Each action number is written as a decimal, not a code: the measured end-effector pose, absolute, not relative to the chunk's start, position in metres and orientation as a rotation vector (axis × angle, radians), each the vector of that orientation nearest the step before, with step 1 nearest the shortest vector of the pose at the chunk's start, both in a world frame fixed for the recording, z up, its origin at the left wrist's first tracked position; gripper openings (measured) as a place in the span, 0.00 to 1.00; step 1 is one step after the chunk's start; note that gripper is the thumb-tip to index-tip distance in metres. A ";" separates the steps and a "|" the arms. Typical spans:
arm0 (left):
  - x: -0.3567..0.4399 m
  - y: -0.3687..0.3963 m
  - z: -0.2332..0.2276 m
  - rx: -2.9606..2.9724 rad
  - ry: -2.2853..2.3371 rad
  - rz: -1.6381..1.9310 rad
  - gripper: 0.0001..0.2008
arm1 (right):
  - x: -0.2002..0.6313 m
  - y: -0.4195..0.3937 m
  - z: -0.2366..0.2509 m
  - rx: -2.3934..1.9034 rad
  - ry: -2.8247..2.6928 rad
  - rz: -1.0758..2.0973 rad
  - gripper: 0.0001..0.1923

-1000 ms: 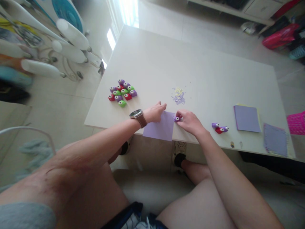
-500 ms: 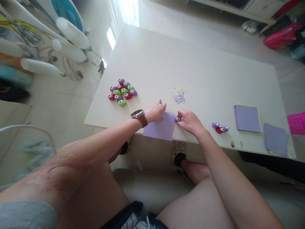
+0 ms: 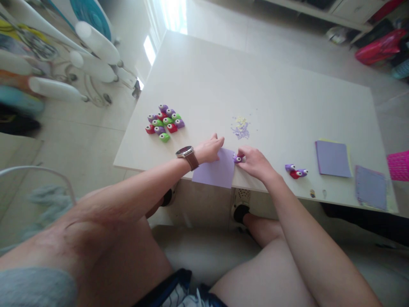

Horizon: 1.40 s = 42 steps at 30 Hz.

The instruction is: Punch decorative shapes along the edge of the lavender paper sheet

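Observation:
A purple sheet of paper (image 3: 213, 174) lies at the table's front edge, its near part jutting past it. My left hand (image 3: 209, 150), with a watch on the wrist, rests on the sheet's far left part, fingers stretched out. In my right hand (image 3: 254, 161) a small purple craft punch (image 3: 237, 159) is pinched at the sheet's right edge. Its white round button looks like an eye. Whether the paper sits inside its slot is too small to tell. Beyond the sheet lies a little heap of pale purple and yellow paper bits (image 3: 241, 128).
Several purple, red and green punches (image 3: 167, 121) are grouped at the left of the white table (image 3: 281, 98). To the right are 3 more punches (image 3: 296, 172), two small items (image 3: 312, 193), a stack of purple paper (image 3: 332, 158) and sheets with notched edges (image 3: 370, 187).
The punch in my right hand has shifted very slightly left along the sheet's edge. My left hand stays in place on the paper.

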<state>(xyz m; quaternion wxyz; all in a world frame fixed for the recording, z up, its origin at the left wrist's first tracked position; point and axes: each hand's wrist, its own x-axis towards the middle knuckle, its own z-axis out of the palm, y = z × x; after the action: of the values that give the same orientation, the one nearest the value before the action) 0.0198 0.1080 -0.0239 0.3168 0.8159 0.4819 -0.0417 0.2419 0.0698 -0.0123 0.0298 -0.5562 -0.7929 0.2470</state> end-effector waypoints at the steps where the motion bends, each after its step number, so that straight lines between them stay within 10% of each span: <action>1: 0.020 0.108 -0.025 2.149 1.265 -0.102 0.25 | 0.242 0.070 -0.012 -1.718 -2.444 0.763 0.07; 42: 0.026 0.106 -0.025 2.158 1.300 -0.129 0.14 | 0.240 0.071 -0.008 -1.797 -2.046 1.223 0.02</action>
<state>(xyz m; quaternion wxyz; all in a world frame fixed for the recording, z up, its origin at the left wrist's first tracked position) 0.0261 0.1058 -0.0253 0.3045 0.8148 0.4909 -0.0488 0.2400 0.0714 -0.0082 0.0782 -0.6003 -0.6833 0.4083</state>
